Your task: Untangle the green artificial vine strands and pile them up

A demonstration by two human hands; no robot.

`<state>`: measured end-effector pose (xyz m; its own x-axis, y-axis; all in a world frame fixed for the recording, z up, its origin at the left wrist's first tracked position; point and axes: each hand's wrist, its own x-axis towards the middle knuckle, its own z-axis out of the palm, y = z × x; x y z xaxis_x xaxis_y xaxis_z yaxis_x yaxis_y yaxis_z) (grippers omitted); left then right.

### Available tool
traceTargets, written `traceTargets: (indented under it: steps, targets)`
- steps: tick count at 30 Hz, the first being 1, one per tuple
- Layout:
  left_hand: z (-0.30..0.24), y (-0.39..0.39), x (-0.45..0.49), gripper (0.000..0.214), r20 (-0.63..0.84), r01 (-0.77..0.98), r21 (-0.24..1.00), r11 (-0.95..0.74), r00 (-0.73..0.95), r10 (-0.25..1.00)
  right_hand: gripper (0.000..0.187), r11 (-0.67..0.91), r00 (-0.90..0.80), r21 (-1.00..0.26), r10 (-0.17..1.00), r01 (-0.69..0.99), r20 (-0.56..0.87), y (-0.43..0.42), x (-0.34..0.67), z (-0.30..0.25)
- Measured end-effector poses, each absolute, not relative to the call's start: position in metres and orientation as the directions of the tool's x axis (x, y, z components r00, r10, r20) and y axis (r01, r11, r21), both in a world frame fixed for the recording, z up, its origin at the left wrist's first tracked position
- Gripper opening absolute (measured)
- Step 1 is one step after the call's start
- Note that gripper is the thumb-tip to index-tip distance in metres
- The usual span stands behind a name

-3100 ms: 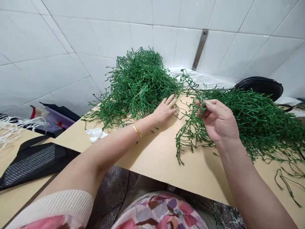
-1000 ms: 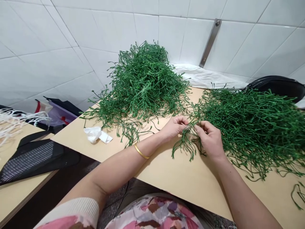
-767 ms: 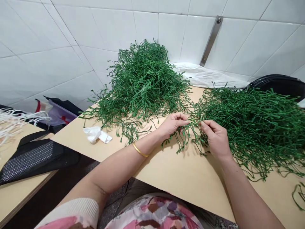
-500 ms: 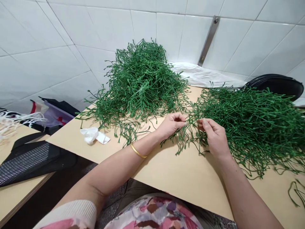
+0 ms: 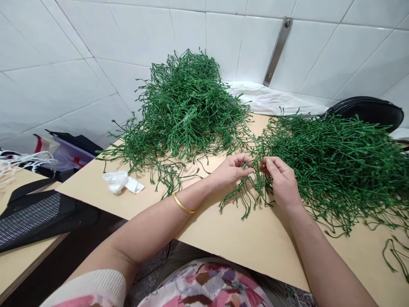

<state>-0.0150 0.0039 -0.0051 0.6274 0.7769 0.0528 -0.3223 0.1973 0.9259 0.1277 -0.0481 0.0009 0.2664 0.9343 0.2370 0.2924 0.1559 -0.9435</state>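
Observation:
Both of my hands work at thin green knotted cords [image 5: 246, 198] that hang and spread between them on the table. My left hand [image 5: 233, 171], with a gold bangle on its wrist, pinches some cords between thumb and fingers. Close by on the right, my right hand [image 5: 283, 181] has its thumb pressed to its curled fingers on the same cords. Exactly which cords each hand grips is hard to make out. Behind stands a tall heap of green cords [image 5: 191, 104], and a second wide pile [image 5: 338, 157] lies beside my right hand.
Crumpled white tissue [image 5: 123, 182] lies on the tan table [image 5: 211, 228] at left. A black round-topped object [image 5: 367, 111] and white cloth [image 5: 271, 98] are at the back, by the tiled wall. Loose cords [image 5: 396, 256] lie far right. Another table at left bears a black mesh item [image 5: 32, 217].
My hands have come slightly closer together, and the cords hanging between them have shifted. The whole view has moved a little.

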Motion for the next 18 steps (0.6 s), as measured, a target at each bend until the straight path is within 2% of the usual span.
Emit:
traceTargets:
  steps: [3, 6, 14, 18]
  targets:
    - [-0.007, 0.005, -0.015, 0.014, 0.087, -0.246, 0.964, 0.098, 0.642, 0.762, 0.032, 0.168, 0.24, -0.94, 0.939, 0.298, 0.244, -0.049, 0.126, 0.005]
    - [-0.006, 0.005, -0.016, 0.014, 0.102, -0.2, 0.979, 0.049, 0.676, 0.729, 0.027, 0.157, 0.222, -0.94, 0.948, 0.302, 0.229, -0.049, 0.123, 0.007]
    - [-0.004, 0.01, -0.018, 0.015, -0.065, -0.284, 0.897, 0.34, 0.675, 0.735, 0.017, 0.146, 0.207, -0.973, 0.961, 0.176, 0.182, -0.047, 0.134, 0.003]
    - [-0.005, 0.013, -0.018, 0.02, -0.062, -0.302, 0.894, 0.332, 0.65, 0.757, 0.013, 0.149, 0.189, -0.945, 0.959, 0.292, 0.21, -0.047, 0.133, 0.002]
